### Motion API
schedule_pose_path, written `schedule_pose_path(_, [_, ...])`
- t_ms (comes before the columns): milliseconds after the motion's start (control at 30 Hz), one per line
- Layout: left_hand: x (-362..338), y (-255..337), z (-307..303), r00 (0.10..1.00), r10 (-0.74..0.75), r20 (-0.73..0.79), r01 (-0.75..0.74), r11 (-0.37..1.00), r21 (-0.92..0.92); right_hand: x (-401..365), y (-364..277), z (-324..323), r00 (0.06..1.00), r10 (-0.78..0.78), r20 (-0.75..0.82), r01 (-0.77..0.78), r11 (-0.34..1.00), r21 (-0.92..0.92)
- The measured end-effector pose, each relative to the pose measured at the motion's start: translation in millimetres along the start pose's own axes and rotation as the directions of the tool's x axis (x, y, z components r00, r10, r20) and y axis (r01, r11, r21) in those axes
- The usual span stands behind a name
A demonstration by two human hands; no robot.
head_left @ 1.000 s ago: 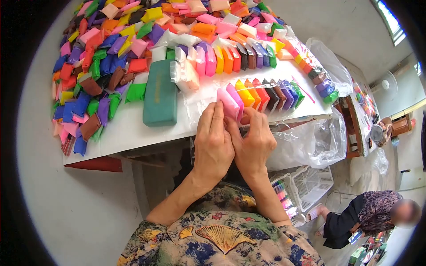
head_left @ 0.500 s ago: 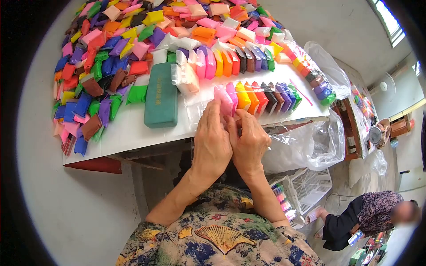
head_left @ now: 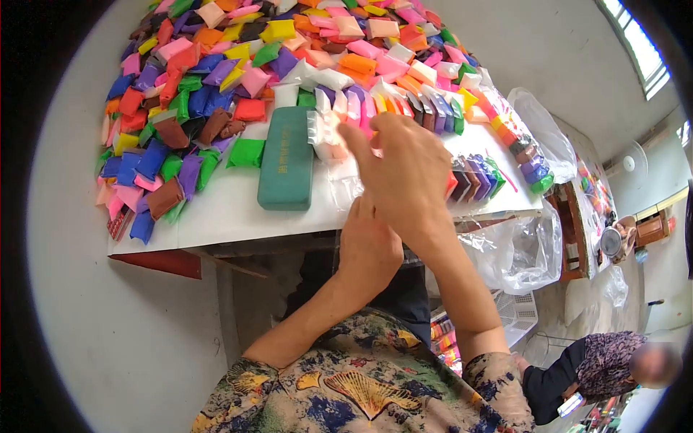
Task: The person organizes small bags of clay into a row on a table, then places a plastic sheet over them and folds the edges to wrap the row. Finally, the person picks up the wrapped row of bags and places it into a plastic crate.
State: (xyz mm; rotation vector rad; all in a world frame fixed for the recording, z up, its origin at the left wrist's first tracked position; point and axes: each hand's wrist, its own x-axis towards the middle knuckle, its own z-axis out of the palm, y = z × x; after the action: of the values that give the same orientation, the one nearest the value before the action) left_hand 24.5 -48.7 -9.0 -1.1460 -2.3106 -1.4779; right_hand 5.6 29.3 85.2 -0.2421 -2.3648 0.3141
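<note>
My right hand (head_left: pixel 408 169) crosses above my left, its thumb and forefinger apart beside the pale packets (head_left: pixel 332 137) stacked at the green box's right side. It looks empty. Below it, my left hand (head_left: pixel 369 245) is closed at the table's front edge, with clear plastic film (head_left: pixel 348 193) at its fingertips. A row of coloured clay-like packets (head_left: pixel 476 179) in clear wrapping lies right of my hands; its near end is hidden by my right hand. Behind stands another row of coloured packets (head_left: pixel 437 110).
A green box (head_left: pixel 285 159) lies left of my hands. A large heap of coloured packets (head_left: pixel 216 72) covers the table's back and left. Clear bags (head_left: pixel 530 242) hang off the right edge above a white basket (head_left: pixel 516 310). Another person (head_left: pixel 592 368) is at lower right.
My right hand has lifted off the front row and moved up and forward towards the pale packets. My left hand has dropped back slightly towards the table edge. The view has shifted.
</note>
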Motion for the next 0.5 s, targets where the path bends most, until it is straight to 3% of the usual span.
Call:
schedule_pose_path(133, [1.9,1.6,-2.8,0.969,0.224,-0.107,-0.214,0.972,0.096,26.9,-17.4,28.8,0.957,0.041,0.288,-0.017,0.996,-0.085])
schedule_pose_path(167, [1.4,2.4,-3.4,0.979,0.177,-0.098,-0.168,0.981,0.095,30.3,-16.8,36.0,0.936,0.044,0.348,-0.015,0.996,-0.086])
schedule_pose_path(333, [-1.1,6.1,-3.5,0.999,-0.01,-0.045,0.012,0.999,0.049,33.7,-4.4,45.7,0.948,0.006,0.317,0.016,0.998,-0.067])
schedule_pose_path(433, [-0.3,5.8,-4.8,1.0,-0.001,0.007,0.001,0.998,0.059,29.6,-7.2,47.1,0.943,0.012,0.331,0.026,0.993,-0.111])
schedule_pose_path(500, [0.2,7.0,-2.5,0.999,0.013,-0.035,-0.011,0.999,0.035,32.3,-12.9,46.3,0.935,0.032,0.353,0.021,0.989,-0.143])
